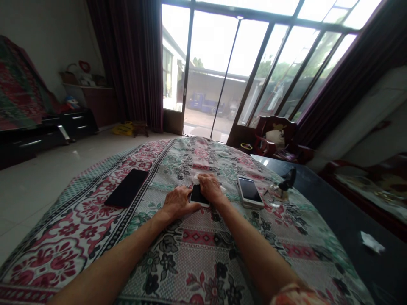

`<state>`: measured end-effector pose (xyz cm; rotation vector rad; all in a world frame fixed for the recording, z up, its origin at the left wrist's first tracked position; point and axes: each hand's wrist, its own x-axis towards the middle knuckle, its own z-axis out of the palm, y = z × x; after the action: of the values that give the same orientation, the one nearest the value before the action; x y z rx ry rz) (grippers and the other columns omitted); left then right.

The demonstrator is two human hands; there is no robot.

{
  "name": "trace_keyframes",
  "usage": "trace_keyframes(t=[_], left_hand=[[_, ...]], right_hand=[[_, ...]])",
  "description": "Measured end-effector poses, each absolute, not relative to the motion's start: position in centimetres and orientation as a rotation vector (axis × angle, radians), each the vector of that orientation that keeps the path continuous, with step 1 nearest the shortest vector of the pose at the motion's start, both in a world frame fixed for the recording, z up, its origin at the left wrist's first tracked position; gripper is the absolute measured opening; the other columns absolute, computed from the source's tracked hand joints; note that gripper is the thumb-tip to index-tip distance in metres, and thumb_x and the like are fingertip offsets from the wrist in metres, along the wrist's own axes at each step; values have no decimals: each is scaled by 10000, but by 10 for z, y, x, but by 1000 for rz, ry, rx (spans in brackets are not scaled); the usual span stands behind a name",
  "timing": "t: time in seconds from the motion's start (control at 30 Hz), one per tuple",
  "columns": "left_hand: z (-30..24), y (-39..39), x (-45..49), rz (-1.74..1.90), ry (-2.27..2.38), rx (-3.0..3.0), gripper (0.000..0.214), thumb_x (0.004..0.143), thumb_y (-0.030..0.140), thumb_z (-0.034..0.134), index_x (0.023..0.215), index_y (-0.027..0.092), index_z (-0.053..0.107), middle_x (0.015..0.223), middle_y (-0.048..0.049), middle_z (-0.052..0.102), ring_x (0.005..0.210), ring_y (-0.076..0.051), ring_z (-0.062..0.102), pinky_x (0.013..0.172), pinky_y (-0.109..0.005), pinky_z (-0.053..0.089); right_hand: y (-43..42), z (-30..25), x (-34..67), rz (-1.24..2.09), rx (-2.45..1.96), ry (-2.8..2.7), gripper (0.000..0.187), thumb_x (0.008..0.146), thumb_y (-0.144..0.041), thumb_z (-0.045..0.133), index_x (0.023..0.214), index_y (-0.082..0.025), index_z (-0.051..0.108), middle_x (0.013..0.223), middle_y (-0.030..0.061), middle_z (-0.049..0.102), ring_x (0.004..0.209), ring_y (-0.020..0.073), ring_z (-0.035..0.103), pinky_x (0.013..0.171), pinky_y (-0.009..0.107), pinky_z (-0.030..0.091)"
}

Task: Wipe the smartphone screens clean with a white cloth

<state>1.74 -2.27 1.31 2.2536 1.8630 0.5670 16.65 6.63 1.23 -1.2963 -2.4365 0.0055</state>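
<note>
A white-framed smartphone [197, 195] with a dark screen lies flat on the patterned tablecloth, in front of me. My left hand [178, 202] grips it along its left side and near edge, thumb at the bottom. Pressed over the screen's upper right is my right hand [210, 188], closed on a white tissue [196, 179] that shows past the fingers. The rest of the tissue is hidden under that hand. To the right sits a small stack of phones, a white one [250, 190] on top. A larger black tablet or phone [127, 188] lies to the left.
Right of the stack is a clear bottle [274, 195] with a black spray-type top [288, 179]. The floral tablecloth [203, 254] covers the table. A crumpled white tissue [372, 242] rests on a dark surface at right. A wooden chair [274, 131] stands beyond, near glass doors.
</note>
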Motion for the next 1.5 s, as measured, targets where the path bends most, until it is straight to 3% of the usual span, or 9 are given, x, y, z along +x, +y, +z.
trace_keyframes(t=[0.2,0.37,0.67,0.9,1.17,1.5], left_hand=[[15,-25,20,559,1904,2222,376,768,549,662,966,240,742,933,-67,690,923,-253,654,786,-314,489],[16,-27,20,554,1904,2241,389,811,554,607,976,225,732,940,-80,685,942,-253,653,794,-307,481],[13,-22,16,565,1832,2234,527,749,618,656,1077,211,728,971,-98,686,929,-279,653,788,-348,489],[12,-19,14,581,1798,2236,466,762,584,648,1049,225,724,931,-81,685,899,-264,648,755,-337,485],[14,-21,16,566,1841,2237,454,761,574,663,1051,232,729,938,-83,701,892,-268,661,739,-334,491],[14,-23,16,585,1860,2265,379,768,544,658,990,244,731,893,-54,680,864,-236,652,728,-302,474]], right_hand=[[4,15,187,95,-1049,-2496,290,927,-96,456,1062,-179,698,1190,74,699,1068,202,594,996,324,404],[-23,18,194,142,-957,-2568,270,861,-70,502,1005,-179,702,1177,61,705,1017,202,594,979,330,428],[53,21,190,42,-1282,-2491,348,851,-48,479,1033,-202,732,1198,54,706,1100,214,587,980,299,399],[89,15,190,57,-1469,-2411,335,878,-57,458,1027,-209,716,1161,74,713,1123,199,595,977,280,387],[34,14,199,58,-1252,-2456,344,840,-14,461,1004,-197,701,1218,60,695,1063,190,606,987,307,399],[-15,25,202,66,-1112,-2561,194,896,-108,520,850,-185,692,1033,60,719,918,174,606,919,313,412]])
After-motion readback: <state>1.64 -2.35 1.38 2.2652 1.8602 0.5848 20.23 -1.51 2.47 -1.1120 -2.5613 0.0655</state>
